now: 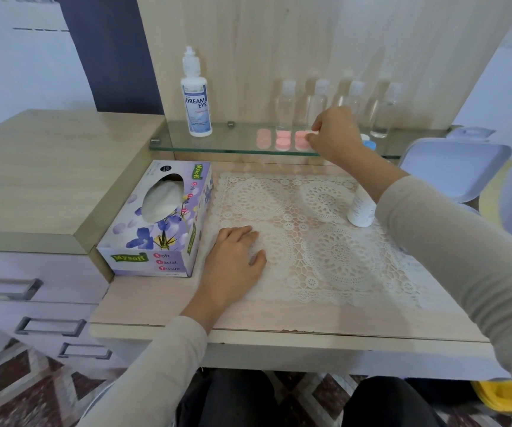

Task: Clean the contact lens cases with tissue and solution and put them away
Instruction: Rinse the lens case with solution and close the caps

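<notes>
Pink lens case (301, 140) | right hand (336, 134) grip seemingly pinching it | left hand (236, 257) flat on lace mat (338, 257)

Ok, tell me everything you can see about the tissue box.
The tissue box is lilac cardboard printed with blue flowers and "Mysoft Soft Facial Tissue". White tissue shows in its oval top opening. It lies flat on the desk, between the raised cabinet and the lace mat, where the left hand rests nearby.
</notes>
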Motion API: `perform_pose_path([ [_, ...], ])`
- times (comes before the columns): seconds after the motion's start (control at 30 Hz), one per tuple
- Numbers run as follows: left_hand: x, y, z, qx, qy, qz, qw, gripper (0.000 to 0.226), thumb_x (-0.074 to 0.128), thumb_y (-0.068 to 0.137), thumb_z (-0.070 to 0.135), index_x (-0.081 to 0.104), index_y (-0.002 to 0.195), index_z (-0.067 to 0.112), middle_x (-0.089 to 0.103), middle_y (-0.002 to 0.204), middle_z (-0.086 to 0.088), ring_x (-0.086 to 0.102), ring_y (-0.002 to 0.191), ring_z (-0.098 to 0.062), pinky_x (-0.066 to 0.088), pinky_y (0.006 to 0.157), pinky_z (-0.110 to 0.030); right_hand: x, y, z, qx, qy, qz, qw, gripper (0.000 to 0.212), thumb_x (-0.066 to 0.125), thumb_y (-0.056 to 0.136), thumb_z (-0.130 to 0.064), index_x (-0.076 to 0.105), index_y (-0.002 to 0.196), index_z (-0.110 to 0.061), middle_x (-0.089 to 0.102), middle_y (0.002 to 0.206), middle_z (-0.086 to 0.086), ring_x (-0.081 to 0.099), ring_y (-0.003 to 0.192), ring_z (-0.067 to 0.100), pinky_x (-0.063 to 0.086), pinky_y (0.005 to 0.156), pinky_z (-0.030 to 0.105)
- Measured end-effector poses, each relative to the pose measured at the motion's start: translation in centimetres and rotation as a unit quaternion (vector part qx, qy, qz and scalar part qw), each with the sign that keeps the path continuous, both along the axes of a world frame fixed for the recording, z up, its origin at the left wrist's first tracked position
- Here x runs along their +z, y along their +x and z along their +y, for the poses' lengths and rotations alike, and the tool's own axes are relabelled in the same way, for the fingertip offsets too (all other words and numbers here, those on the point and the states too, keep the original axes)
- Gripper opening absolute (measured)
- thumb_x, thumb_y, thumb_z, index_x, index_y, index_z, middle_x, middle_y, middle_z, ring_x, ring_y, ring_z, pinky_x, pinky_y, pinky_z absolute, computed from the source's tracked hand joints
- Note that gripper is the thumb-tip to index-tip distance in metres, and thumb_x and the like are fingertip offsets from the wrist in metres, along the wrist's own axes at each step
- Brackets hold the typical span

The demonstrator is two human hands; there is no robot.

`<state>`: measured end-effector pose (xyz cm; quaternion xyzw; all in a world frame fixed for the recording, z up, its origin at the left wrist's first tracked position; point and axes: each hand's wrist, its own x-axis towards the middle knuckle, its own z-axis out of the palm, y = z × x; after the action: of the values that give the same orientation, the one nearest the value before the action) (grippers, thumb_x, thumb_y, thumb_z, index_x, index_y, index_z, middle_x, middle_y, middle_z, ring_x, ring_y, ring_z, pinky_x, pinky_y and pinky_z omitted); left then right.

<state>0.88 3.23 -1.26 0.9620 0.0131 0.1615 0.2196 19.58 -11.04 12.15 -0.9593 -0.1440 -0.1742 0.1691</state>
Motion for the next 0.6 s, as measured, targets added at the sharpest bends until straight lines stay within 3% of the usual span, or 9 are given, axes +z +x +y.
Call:
perform_pose_path([
  [0.07,0.01,0.01,-0.03,0.0,0.0,-0.001,1.0,0.045,0.049,0.091,0.031,0.048,0.133,0.016,0.042,0.141,0.008,0.028,0.129,-0.009,0.021,0.101,-0.014,0.28,-0.31,-0.4,-0.017,-0.036,0.005,0.999,0.024,0.057,0.085,-0.007,0.064,0.104,0.004,0.062,0.11,0.021,0.06,0.099,0.032,0.05,0.081,0.036],
  [0.23,-0.03,-0.01,-0.04,0.001,0.001,0.001,1.0,0.045,0.049,0.091,0.032,0.047,0.133,0.016,0.042,0.141,0.008,0.027,0.129,-0.008,0.023,0.101,-0.015,-0.11,-0.32,-0.77,-0.031,-0.115,0.007,0.993,0.022,0.058,0.084,-0.012,0.066,0.104,-0.006,0.065,0.104,0.011,0.061,0.09,0.026,0.043,0.064,0.029],
  [0.6,-0.17,0.05,-0.01,0.002,-0.006,-0.003,1.0,0.045,0.05,0.091,0.032,0.048,0.133,0.016,0.043,0.14,0.008,0.028,0.129,-0.009,0.024,0.101,-0.016,-0.16,-0.7,-1.01,-0.029,-0.068,0.004,0.997,0.024,0.055,0.08,0.001,0.069,0.097,-0.008,0.066,0.103,0.011,0.062,0.089,0.028,0.048,0.068,0.03],
])
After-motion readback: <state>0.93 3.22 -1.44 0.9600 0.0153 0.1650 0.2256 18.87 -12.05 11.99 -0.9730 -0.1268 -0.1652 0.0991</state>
